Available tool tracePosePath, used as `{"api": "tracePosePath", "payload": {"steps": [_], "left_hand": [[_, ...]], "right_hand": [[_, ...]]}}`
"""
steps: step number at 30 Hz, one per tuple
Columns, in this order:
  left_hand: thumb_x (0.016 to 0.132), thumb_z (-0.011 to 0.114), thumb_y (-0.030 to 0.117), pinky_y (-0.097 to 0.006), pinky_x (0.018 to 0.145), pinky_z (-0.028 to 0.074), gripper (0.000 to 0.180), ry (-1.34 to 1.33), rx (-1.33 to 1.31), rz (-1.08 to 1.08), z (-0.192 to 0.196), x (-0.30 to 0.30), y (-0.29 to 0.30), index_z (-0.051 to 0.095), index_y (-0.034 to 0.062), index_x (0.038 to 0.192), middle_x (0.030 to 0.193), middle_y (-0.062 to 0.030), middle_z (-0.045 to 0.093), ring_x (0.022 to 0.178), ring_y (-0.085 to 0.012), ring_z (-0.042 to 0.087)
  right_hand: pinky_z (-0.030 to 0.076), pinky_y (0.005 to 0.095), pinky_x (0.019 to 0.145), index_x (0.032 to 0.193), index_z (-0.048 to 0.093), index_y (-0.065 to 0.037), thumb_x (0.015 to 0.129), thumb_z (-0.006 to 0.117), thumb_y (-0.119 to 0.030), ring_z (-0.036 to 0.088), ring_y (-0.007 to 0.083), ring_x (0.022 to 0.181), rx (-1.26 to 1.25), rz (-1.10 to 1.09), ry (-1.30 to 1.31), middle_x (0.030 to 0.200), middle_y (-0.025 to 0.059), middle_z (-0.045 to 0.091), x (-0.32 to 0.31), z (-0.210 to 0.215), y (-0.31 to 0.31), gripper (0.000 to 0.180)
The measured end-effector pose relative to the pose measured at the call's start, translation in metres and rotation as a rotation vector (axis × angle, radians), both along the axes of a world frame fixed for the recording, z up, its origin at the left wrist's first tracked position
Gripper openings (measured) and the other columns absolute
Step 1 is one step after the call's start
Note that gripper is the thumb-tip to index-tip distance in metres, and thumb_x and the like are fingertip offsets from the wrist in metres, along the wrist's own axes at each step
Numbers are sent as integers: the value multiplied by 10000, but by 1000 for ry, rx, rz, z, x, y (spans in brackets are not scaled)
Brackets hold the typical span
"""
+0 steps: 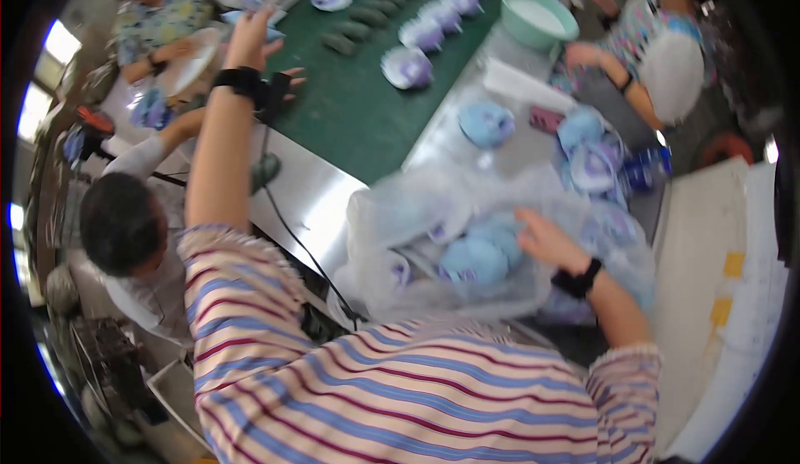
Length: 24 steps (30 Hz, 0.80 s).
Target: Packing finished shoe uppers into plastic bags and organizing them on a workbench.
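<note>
My left hand (pixel 252 40) reaches far forward over the left side of the green surface, closed on a light-blue cap-like piece (pixel 235 17) that shows on both sides of it. Its fingers are blurred. Close in front of me, a bin lined with clear plastic (pixel 371 285) holds several round, light-blue cap-like pieces (pixel 479 257) with purple patterns. My right hand (pixel 547 239) is inside it, fingers closed at the right edge of a stack of these pieces. Both of my wrists wear black bands.
On the green surface (pixel 350 114) run rows of white-purple pieces (pixel 408 67) and dark green ones (pixel 339 43). A mint-green basin (pixel 533 26) stands beyond. Light-blue pieces (pixel 487 124) lie on the metal table. A co-worker's hand (pixel 292 85) is beside my left wrist. A black cable (pixel 292 230) hangs nearby.
</note>
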<state>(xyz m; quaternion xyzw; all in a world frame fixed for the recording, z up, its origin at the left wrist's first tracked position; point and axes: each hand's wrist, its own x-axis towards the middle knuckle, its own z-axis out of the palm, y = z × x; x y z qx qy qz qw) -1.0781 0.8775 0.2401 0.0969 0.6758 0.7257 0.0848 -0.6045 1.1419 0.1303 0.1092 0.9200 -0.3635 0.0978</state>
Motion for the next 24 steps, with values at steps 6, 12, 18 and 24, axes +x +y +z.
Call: {"api": "tracePosePath", "payload": {"steps": [6,12,18,24], "left_hand": [[776,614,273,-347,860,430,430,435,-538,-1509,-45,286,44,539,-36,1065,997,-191,587,962,-293,559],[765,650,350,-382,891,411,654,745,-541,-931,-189,337,90,405,-77,1196,1141,-234,505,1040,-361,501],[729,685,229,-396,894,415,618,255,-548,-1044,-199,325,124,392,33,1236,1258,-265,354,1065,-393,463],[538,804,247,-470,927,375,970,651,-924,-979,-180,388,60,274,59,1329,1332,-252,265,1174,-411,362]], "right_hand": [[448,393,771,1134,475,10,786,541,-210,580,330,855,111,133,246,1050,228,547,-55,-24,38,416],[452,443,780,976,568,-40,659,634,-197,558,363,914,724,55,-9,944,183,597,-53,-11,52,360],[465,422,738,1092,441,8,656,681,-221,585,343,862,339,246,-167,908,202,597,-20,4,2,548],[460,402,741,1146,429,38,671,676,-480,570,376,909,141,594,-598,955,241,596,25,-4,5,744]]}}
